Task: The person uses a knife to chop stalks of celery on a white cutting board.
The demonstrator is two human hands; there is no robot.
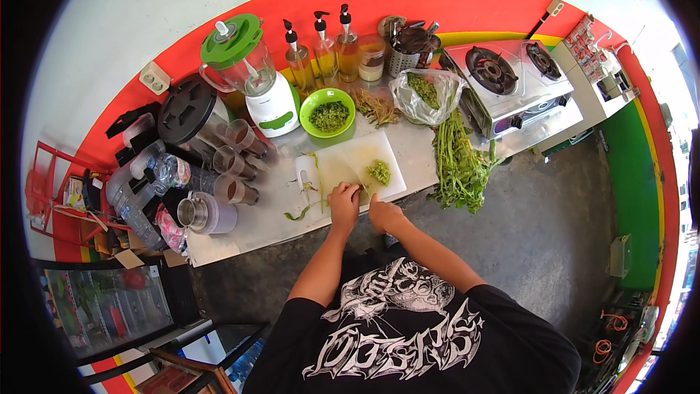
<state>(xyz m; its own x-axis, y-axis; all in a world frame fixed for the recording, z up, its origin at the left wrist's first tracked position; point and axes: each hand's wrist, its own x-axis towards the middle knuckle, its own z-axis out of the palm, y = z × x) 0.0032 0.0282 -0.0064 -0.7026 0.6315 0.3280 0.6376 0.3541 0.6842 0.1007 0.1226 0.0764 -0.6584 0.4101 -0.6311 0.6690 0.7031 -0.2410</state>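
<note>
At the frame's centre, the left hand (344, 206) bends its fingers onto a white cutting board (337, 163); whether they grip anything, I cannot tell. Just right, the right hand (385, 214) has its fingers curled closed around a knife (364, 182). Chopped greens (378, 171) lie above it, right of centre, on the board.

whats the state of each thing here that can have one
Blender: lid on
Green bowl: holding chopped greens
Cutting board: flat, chopped pile on it
Plastic bag: greens inside
Leafy bunch: unchopped
Stove: no flame visible
Pump bottles: upright, liquid inside
Right hand: closed on knife
Left hand: fingers curled, hold unclear
</note>
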